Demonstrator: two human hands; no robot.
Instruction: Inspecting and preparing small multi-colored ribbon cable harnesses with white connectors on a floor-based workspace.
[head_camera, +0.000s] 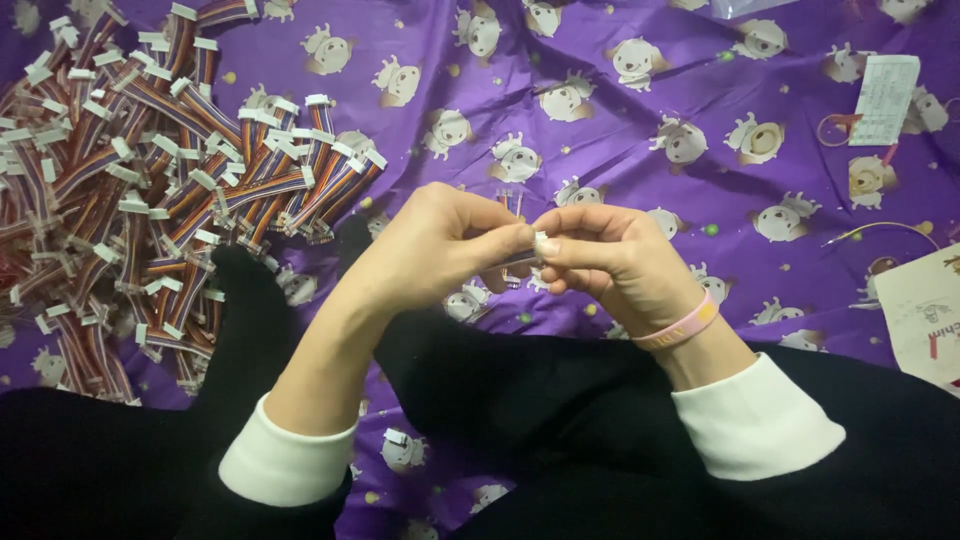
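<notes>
Left of the hands lies a pile of ribbon cables on the purple cloth. The left hand and right hand both pinch one small ribbon cable between them; it looks light and floppy, best gripped at its stiff white connector.

I've got both hands meeting mid-view over the printed sheet, left hand and right hand pinching one small cable piece between their fingertips. Far left on the sheet lies the heap of ribbon cables, well apart from the hands. Off right, a paper slip lies behind a card at the edge.
</notes>
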